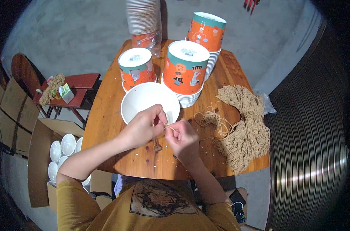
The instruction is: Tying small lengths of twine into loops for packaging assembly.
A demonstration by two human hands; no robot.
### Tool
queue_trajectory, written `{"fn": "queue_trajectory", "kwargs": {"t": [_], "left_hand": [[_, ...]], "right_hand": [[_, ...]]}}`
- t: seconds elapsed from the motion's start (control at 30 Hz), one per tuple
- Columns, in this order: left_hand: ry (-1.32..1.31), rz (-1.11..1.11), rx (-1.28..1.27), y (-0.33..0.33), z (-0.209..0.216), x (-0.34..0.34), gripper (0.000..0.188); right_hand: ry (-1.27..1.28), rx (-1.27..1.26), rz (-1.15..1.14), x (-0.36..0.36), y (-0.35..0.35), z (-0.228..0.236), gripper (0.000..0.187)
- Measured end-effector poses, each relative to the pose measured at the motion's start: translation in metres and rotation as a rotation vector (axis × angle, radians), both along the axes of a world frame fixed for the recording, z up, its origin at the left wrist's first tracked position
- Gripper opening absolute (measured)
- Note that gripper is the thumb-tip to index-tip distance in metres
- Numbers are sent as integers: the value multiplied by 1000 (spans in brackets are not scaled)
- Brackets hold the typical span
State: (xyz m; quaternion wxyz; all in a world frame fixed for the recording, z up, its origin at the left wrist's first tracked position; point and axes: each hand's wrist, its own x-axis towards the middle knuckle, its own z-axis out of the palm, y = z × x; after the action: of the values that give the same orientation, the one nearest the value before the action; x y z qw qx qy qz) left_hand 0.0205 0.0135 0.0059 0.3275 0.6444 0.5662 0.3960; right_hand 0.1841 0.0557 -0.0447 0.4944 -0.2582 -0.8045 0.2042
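Observation:
My left hand and my right hand meet over the wooden table, fingers pinched close together. Between their fingertips runs a short tan string; its ends are hidden by the fingers. Just behind my left hand is a white paper bucket, its open mouth turned up toward me. To the right of my right hand lies a loose tangle of tan string. Beyond it, a large bundle of tan strings spreads along the table's right side.
Upside-down orange and green paper buckets stand stacked on the wooden table: a short stack, a middle stack and a far stack. A bagged stack rises behind. A cardboard box at lower left holds several white buckets.

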Motion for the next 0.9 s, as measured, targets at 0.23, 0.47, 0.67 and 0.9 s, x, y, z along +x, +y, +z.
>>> {"fn": "queue_trajectory", "kwargs": {"t": [0.23,0.47,0.67,0.9], "left_hand": [[-265,-148,-273,7,7,-7,16],[-355,-230,-235,17,8,-8,24],[-453,-154,-359,21,13,-8,25],[-463,-116,-368,21,13,-6,24]], "right_hand": [[181,-544,102,0,-8,0,11],[338,-964,134,-2,3,-13,8],[453,-687,170,-5,1,-15,13],[189,-137,12,6,6,-1,21]]}}
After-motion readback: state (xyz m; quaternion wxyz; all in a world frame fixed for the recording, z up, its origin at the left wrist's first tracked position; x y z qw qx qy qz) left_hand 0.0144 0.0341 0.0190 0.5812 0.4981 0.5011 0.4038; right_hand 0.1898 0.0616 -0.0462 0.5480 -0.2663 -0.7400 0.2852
